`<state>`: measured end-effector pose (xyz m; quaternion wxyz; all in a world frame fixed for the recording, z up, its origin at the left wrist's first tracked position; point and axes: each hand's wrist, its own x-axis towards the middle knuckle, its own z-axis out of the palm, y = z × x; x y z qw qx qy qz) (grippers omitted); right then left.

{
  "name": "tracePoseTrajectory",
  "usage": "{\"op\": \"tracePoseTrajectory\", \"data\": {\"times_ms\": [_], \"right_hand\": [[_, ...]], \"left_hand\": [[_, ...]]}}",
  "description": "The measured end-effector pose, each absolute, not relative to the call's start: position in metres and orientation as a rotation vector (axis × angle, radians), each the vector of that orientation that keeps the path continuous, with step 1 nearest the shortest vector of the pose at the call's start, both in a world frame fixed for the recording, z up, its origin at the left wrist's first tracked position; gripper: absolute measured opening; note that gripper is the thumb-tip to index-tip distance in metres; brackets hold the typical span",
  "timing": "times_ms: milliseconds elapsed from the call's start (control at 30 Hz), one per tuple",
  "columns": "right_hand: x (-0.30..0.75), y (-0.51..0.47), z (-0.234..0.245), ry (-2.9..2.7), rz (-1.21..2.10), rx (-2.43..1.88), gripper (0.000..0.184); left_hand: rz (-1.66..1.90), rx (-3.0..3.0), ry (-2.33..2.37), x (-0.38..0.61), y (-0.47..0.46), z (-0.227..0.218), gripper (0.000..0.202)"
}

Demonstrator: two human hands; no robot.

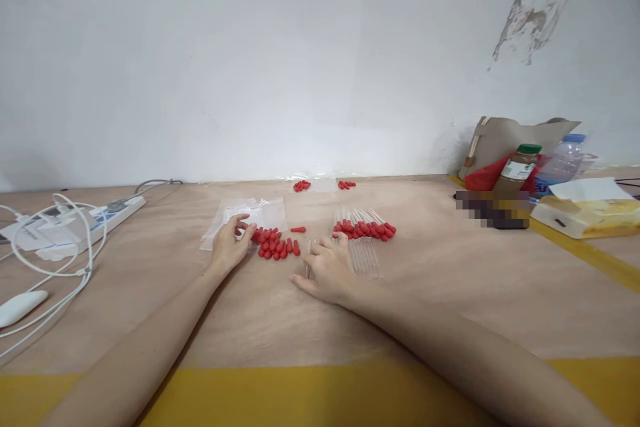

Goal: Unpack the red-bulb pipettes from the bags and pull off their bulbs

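My left hand [234, 241] is at the left edge of a pile of red rubber bulbs [276, 251], its fingers curved and its thumb apart from them. I see nothing held in it. My right hand [327, 268] lies palm down with spread fingers over the left end of a row of thin clear tubes [367, 257], hiding part of them. Behind that hand, several assembled droppers [367, 227] lie side by side, their red bulbs toward me. One loose red bulb [298, 229] rests beyond the pile.
Clear plastic bags [270, 210] lie behind my left hand. Small groups of red bulbs [301, 185] are near the wall. A power strip [120, 210] with white cables stands left. Bottles [517, 170], a grey bag [500, 137] and a tissue pack [590, 217] sit right.
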<state>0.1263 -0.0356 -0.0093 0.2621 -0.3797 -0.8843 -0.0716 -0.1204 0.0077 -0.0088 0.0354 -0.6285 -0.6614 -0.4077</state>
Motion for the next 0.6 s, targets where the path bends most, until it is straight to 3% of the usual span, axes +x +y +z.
{"op": "tracePoseTrajectory", "data": {"times_ms": [167,333,500,600], "right_hand": [[0.128,-0.037,-0.006,-2.38,-0.18,-1.073,0.041],[0.155,-0.007,0.02,-2.162,-0.138,-1.341,0.027],[0.192,0.035,0.039,-1.938,0.034,-1.733,0.02],[0.195,0.042,0.034,-1.988,0.068,-1.795,0.027]], "left_hand": [[-1.292,-1.848,-1.801,-0.117,0.002,-0.008,0.043],[-1.291,-1.92,-1.505,-0.099,-0.013,-0.003,0.046],[-1.049,-2.251,-1.192,-0.068,-0.035,0.001,0.012],[-0.874,-2.407,-1.066,-0.053,-0.045,0.001,0.02]]}}
